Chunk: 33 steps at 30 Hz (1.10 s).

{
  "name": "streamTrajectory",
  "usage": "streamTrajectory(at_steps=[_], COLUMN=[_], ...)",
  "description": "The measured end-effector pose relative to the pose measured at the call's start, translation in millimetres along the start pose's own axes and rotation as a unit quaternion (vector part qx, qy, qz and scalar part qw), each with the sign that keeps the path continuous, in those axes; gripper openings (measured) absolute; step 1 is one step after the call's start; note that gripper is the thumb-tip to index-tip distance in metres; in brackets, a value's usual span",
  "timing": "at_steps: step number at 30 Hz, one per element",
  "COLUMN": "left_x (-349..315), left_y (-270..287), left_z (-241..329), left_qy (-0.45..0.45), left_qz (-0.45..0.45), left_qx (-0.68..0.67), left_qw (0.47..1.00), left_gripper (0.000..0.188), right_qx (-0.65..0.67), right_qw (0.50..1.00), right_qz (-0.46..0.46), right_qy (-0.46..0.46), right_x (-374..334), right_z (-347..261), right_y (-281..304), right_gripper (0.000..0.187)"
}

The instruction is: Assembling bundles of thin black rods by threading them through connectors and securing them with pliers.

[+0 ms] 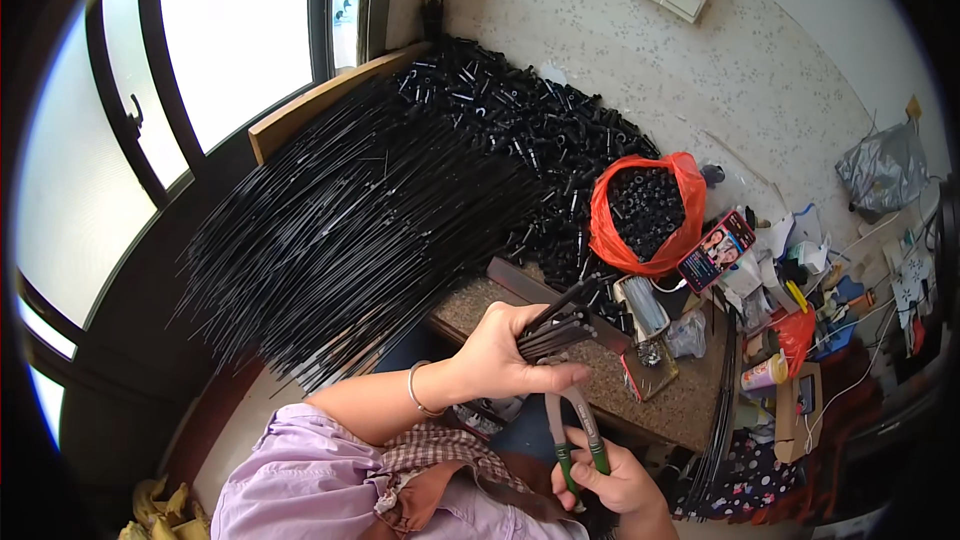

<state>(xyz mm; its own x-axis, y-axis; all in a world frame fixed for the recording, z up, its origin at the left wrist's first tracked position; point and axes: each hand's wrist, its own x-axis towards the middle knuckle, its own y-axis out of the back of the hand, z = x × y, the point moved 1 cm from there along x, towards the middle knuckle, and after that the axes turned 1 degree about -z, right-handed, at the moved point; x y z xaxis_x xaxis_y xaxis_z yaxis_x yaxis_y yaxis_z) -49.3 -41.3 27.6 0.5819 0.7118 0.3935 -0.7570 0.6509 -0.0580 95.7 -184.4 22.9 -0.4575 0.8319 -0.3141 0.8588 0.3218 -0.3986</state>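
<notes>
A bundle of short, thin dark rods (553,338) is gripped in my left hand (500,355), its fingers wrapped round it above the near edge of the table. My right hand (622,480) is lower and to the right, closed round the green grips of a pair of pliers (597,452). The pliers point up toward my left hand; their jaws are hidden behind it. To the left spreads a large heap of long, thin black rods (340,230). Behind it lies a pile of short black tubular parts (520,120).
A red plastic bag (603,230) of small black rings stands on the brown speckled table (680,418). Beside it a phone (716,252) leans with its screen lit. Clutter and a cardboard box (798,420) are at the right. A wooden board (320,100) edges the heap by the window.
</notes>
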Motion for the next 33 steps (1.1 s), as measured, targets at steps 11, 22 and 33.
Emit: streamTrajectory(at_steps=[11,22,33], left_x=[5.4,-3.0,5.6], left_y=[0.8,-1.8,-8.9], left_z=[-1.7,1.9,16.3], left_qy=[-0.028,-0.097,-0.036], left_qz=[0.008,0.065,0.014], left_qx=[0.005,-0.043,-0.043], left_qw=[1.0,0.992,0.998], left_gripper=[0.028,0.028,0.022], right_qx=[-0.378,-0.472,-0.555], right_qw=[0.893,0.794,0.696], right_qz=[0.192,0.295,0.443], right_qy=[0.154,0.246,0.109], right_x=[10.5,41.8,4.1], right_z=[6.2,24.6,8.7], right_y=[-7.8,-15.4,63.3], right_gripper=[0.039,0.036,0.029])
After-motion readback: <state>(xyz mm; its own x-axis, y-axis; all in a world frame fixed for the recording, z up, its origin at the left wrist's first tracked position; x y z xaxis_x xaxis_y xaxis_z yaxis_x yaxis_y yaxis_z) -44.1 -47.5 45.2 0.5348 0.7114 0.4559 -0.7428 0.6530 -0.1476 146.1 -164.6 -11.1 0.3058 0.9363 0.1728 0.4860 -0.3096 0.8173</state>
